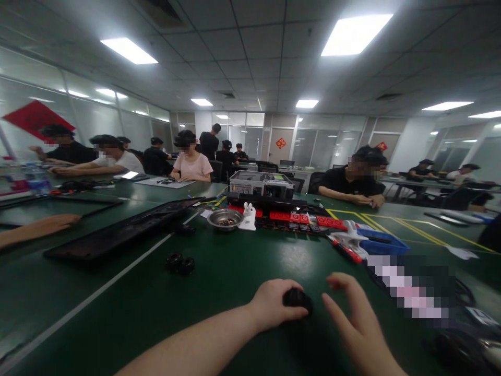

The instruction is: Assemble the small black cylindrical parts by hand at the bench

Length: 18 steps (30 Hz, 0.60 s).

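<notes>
My left hand (276, 304) is closed around a small black rounded part (297, 299), low over the green table in front of me. Its fingers and thumb wrap the part's left side, and its exact kind does not show clearly. Just to the right, my right hand (352, 313) has thumb and index finger spread apart, holding nothing and not touching the part. A pair of shiny black wheel-like parts (180, 263) lies on the table to the left of my hands.
Ahead stand a metal bowl (225, 226) of small parts, a white rabbit-shaped figure (248, 216), red trays (291, 216) and a blue bin (385, 244). A red-handled tool (346, 250) lies nearby. Left is a long black panel (125, 232), with another person's arm (39, 230) beyond.
</notes>
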Tool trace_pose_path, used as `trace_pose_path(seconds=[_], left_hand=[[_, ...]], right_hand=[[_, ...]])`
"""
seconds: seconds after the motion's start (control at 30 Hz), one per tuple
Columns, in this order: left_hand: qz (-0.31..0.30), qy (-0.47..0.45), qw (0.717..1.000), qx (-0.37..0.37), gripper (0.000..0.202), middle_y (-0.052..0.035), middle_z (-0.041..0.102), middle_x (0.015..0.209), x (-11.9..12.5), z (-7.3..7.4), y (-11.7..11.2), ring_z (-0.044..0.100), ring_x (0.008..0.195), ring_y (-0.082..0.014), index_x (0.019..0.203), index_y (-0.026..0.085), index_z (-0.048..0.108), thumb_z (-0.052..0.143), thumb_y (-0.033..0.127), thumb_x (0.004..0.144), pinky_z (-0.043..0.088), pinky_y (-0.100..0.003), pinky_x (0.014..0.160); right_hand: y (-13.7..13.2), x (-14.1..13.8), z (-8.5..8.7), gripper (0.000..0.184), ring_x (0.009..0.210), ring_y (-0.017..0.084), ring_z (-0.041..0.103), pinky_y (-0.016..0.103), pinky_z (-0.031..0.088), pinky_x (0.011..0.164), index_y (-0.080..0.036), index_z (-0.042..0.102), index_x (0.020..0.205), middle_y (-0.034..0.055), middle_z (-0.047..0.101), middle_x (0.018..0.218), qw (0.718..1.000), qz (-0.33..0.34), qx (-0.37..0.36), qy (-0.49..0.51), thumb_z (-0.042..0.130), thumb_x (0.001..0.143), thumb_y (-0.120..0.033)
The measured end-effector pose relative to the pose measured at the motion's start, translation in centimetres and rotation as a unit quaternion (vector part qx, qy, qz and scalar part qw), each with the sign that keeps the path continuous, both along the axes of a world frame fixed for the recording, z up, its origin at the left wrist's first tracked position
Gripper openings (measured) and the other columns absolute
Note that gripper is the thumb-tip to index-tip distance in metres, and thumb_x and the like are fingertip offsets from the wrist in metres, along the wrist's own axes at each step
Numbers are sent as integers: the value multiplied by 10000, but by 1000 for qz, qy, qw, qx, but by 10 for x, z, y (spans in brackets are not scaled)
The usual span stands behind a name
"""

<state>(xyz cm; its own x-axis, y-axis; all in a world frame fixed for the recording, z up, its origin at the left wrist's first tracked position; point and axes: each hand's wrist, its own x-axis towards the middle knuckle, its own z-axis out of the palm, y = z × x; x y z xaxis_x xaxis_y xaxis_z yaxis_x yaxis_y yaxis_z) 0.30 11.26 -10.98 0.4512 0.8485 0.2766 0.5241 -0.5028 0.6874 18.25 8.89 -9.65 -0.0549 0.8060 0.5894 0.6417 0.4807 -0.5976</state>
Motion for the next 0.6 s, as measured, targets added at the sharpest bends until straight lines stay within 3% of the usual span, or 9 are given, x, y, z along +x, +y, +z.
trace_pose_path(seconds=[0.07, 0.17, 0.23, 0.33, 0.43, 0.53, 0.6], left_hand=[[15, -34, 999, 31, 422, -7, 585, 937, 1, 1, -1, 525, 846, -160, 998, 240, 531, 584, 407, 615, 395, -270, 745], [37, -72, 995, 58, 433, -14, 571, 977, 2, 2, -1, 512, 881, -160, 1016, 232, 519, 595, 378, 615, 388, -268, 768], [43, -73, 995, 52, 439, -15, 574, 964, 1, 3, -1, 518, 861, -161, 1023, 236, 517, 592, 385, 617, 395, -266, 747], [35, -59, 997, 26, 427, -10, 588, 920, -1, 4, -1, 529, 819, -164, 1012, 243, 527, 579, 410, 623, 402, -266, 716], [35, -74, 997, -2, 440, -18, 592, 900, -2, 2, 0, 530, 825, -178, 987, 233, 544, 581, 447, 604, 402, -273, 717], [36, -163, 983, -79, 477, -51, 589, 879, 3, -2, -1, 547, 779, -183, 958, 179, 546, 550, 500, 604, 421, -272, 659], [35, -256, 949, -180, 512, -75, 589, 825, 10, -5, -3, 568, 666, -168, 944, 128, 523, 454, 545, 655, 425, -257, 555]], right_hand=[[8, -3, -6, 388, 579, 133, 540, 254, 446, 519, -157, 503, 828, 26, 562, 660, 988, 21, -138, 73, 318, 787, -495], [17, -8, -17, 538, 378, 116, 462, 228, 354, 365, -164, 459, 805, -15, 496, 462, 910, 72, -366, 180, 167, 743, -610], [18, -11, -23, 559, 313, 105, 413, 209, 298, 318, -167, 445, 771, -28, 468, 406, 880, 106, -424, 187, 171, 709, -651], [15, -16, -30, 477, 284, 70, 352, 182, 260, 292, -174, 416, 677, -51, 429, 398, 890, 129, -402, 172, 291, 690, -633], [9, -15, -27, 421, 347, 83, 410, 191, 316, 309, -173, 427, 647, -26, 463, 476, 912, 129, -371, 117, 313, 724, -571], [5, -8, -16, 296, 607, 143, 538, 246, 447, 518, -172, 521, 814, 35, 563, 705, 962, 131, -239, 9, 399, 752, -435], [2, -3, -6, 294, 787, 170, 533, 285, 437, 697, -194, 510, 998, 54, 569, 865, 980, 134, -135, -57, 449, 748, -337]])
